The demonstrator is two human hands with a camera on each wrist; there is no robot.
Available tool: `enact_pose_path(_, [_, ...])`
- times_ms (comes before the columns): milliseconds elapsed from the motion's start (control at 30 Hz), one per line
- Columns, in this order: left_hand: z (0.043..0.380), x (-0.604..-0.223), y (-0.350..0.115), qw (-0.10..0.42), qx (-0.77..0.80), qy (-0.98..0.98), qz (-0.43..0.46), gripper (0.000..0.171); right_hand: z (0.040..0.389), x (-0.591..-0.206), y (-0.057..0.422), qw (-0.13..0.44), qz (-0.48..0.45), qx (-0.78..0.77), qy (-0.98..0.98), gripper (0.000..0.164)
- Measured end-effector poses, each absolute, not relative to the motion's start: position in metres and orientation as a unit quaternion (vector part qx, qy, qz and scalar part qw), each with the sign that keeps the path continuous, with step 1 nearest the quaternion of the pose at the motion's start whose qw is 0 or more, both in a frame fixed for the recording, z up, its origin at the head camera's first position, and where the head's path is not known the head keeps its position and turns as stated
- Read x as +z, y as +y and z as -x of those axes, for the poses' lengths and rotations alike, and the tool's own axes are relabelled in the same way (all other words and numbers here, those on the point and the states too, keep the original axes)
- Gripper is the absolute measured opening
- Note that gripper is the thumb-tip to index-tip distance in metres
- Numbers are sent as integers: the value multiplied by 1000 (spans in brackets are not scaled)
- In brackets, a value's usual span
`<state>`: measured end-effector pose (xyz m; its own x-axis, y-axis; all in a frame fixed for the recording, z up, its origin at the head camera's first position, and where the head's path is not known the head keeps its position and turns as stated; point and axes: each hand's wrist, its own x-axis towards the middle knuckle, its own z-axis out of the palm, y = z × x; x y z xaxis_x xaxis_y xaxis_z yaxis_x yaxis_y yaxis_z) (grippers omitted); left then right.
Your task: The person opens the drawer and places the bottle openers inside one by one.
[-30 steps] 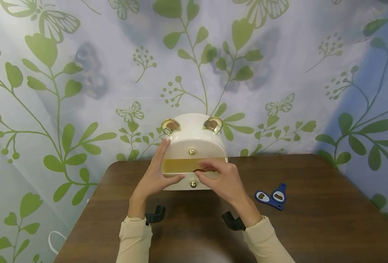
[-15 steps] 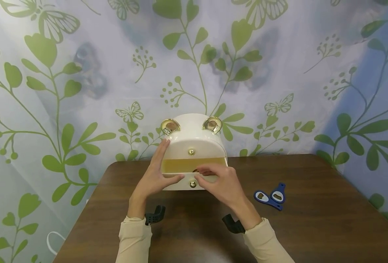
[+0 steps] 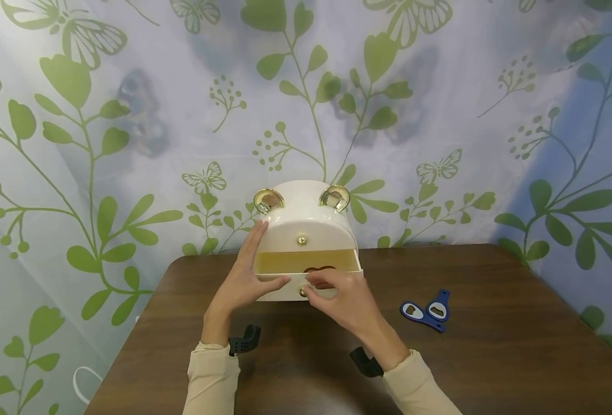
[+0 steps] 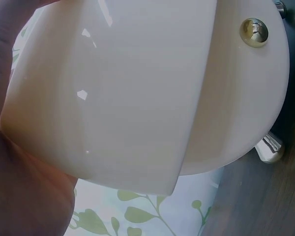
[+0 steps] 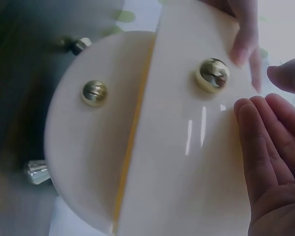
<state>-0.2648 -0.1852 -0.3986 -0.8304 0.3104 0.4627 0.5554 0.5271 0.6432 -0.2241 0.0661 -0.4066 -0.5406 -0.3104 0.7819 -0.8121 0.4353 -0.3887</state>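
A white rounded box (image 3: 311, 199) with two drawers and gold knobs faces me on the table. Its lower drawer (image 3: 271, 295) is pulled out, showing a yellowish inside; a thin dark brown, curved piece (image 3: 320, 268) shows there above the drawer's front edge. My left hand (image 3: 238, 282) spreads at the box's left side, fingers straight up along it, thumb at the drawer's front edge. My right hand (image 3: 344, 294) is at the drawer front, thumb overlapping the lower knob (image 3: 303, 291) in the head view. In the right wrist view its fingers (image 5: 265, 142) are nearly straight, thumb apart.
Two blue bottle openers with white centres (image 3: 425, 312) lie overlapping on the brown table (image 3: 518, 323), right of the box. Gold ears (image 3: 335, 198) stick up from the box top. A leaf-patterned curtain (image 3: 440, 86) hangs behind the table.
My right hand has moved from over the drawer's opening down to its front near the knob. The brown piece in the drawer is more exposed. The left hand stays in place.
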Motion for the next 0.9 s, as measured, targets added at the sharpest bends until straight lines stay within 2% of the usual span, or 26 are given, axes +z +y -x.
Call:
enact_pose_path(367, [266,-399,-185,154,-409,-864,252,120,225,-416,62,315,-353,393,-788,19])
enact_pose_path(900, [265,-399,-185,150,-414,-861,254,119,226,-425,62,353,-359,312,-806,16])
